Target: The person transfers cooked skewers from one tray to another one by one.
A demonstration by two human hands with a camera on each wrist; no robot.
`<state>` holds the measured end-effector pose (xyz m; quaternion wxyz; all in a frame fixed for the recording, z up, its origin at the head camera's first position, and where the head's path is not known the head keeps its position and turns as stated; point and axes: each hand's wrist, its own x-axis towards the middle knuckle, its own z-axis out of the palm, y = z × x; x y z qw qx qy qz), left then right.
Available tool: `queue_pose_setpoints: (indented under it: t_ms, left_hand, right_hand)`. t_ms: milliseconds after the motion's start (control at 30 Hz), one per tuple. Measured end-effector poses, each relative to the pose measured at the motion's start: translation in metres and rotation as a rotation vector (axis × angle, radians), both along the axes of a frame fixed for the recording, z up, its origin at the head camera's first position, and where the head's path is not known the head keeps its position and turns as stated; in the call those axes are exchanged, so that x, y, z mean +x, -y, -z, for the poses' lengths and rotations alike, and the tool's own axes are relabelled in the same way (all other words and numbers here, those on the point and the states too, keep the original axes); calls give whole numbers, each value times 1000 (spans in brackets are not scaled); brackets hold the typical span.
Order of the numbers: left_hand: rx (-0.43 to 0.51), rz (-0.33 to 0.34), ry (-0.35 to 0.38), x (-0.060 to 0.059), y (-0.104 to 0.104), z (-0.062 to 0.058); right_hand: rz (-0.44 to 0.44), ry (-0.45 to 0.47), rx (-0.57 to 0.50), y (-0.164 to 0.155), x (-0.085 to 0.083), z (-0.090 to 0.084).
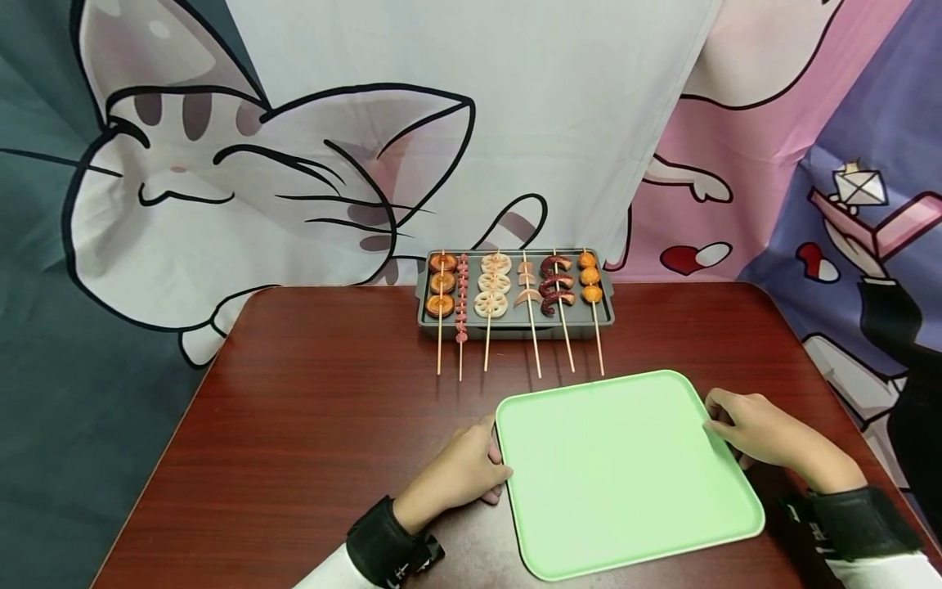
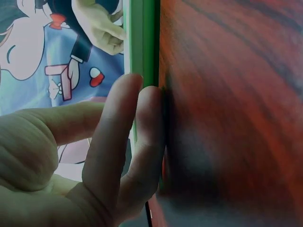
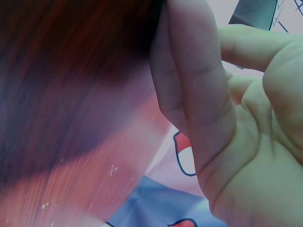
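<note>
A light green rectangular tray (image 1: 625,474) is held between both hands over the front right of the table. My left hand (image 1: 464,466) grips its left edge, thumb on the rim and fingers beneath. In the left wrist view, the fingers (image 2: 150,118) lie against the tray's green side (image 2: 150,42), close to the tabletop. The right hand (image 1: 765,433) pinches the right edge near the far corner. Only that hand's palm and fingers (image 3: 203,85) show in the right wrist view; the tray is hidden there. Nothing lies on the tray's surface.
Beyond the tray, a grey grill pan (image 1: 508,333) stands at the table's far edge. Several skewers lie across it, including lotus root slices (image 1: 491,305), octopus tentacles (image 1: 555,282) and orange balls (image 1: 592,294). Their sticks overhang the front. Printed cloth (image 1: 515,49) hangs behind the brown table (image 1: 309,442).
</note>
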<state>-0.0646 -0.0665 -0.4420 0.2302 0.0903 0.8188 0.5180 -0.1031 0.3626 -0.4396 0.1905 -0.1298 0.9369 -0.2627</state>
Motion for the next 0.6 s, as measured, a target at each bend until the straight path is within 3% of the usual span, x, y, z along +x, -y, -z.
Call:
queue_pose_setpoints:
  t_ms: [367,600]
  left_hand:
    - [-77,-7,-103,-5,4,2]
    - [-80,-29,-122,-6,7,2]
  right_hand:
    - [-20,-9,-6,8,-3,1]
    - [-13,2,-9,15,-5,0]
